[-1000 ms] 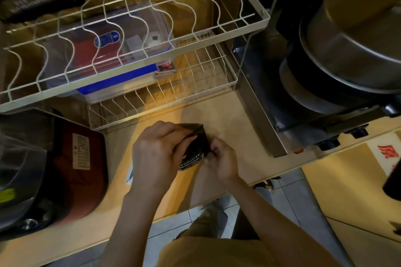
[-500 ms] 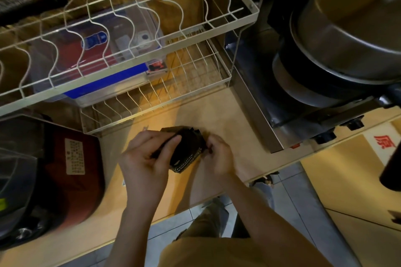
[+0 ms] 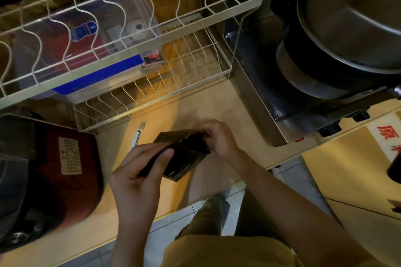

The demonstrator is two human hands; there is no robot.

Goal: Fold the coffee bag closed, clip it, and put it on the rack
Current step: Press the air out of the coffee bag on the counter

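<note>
From the head camera, I see the coffee bag (image 3: 183, 154) just above the counter (image 3: 227, 112), my left hand (image 3: 138, 171) pinching its near edge, my right hand (image 3: 219, 136) clamping the folded top. It looks light, crinkly, slippery; I'd grip the fold.

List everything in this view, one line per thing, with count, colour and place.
coffee bag: one, black, held over the counter between both hands
wire rack: one, cream, two tiers, behind the bag
clear box: one, clear with blue edge, on the lower tier
clip-like metal piece: one, silver, on the counter left of the bag; too small to be sure what it is
red appliance: one, dark red, left on the counter
steel pot: one, silver, on the stove at right
counter: one, light wood
left hand: one, grip on the bag's near side
right hand: one, pinching the bag's top edge
</note>
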